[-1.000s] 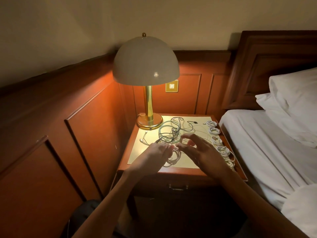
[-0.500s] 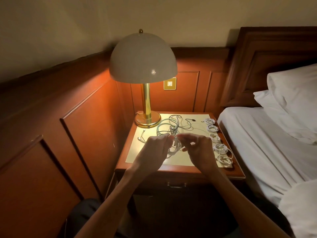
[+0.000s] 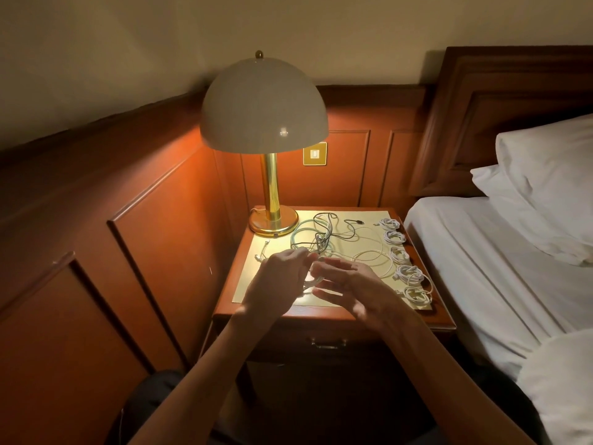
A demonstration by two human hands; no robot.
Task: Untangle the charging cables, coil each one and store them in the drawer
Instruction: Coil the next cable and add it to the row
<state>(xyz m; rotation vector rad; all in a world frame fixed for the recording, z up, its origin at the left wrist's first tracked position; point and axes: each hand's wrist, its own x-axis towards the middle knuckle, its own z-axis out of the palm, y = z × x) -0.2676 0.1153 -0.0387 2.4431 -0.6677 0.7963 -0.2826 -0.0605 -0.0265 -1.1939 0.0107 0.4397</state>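
Observation:
A tangle of green, black and white cables (image 3: pixel 324 240) lies on the nightstand top (image 3: pixel 353 313) behind my hands. My left hand (image 3: pixel 276 287) pinches a small white cable coil (image 3: pixel 311 281) held just above the top. My right hand (image 3: pixel 349 285) is beside it with fingers spread, touching the coil's right side. A loose white cable loop (image 3: pixel 373 258) trails to the right. Several coiled white cables (image 3: pixel 398 253) sit in a row along the right edge. The drawer (image 3: pixel 327 343) below is shut.
A brass lamp (image 3: pixel 272 220) with a white dome shade stands at the back left of the nightstand. A short white cable (image 3: pixel 261 252) lies near the left edge. The bed (image 3: pixel 500 277) with white sheets and pillows is on the right. Wood panelling lines the left.
My hands have lifted slightly off the top with the white coil. My right hand's fingers have opened out from a pinch to a spread.

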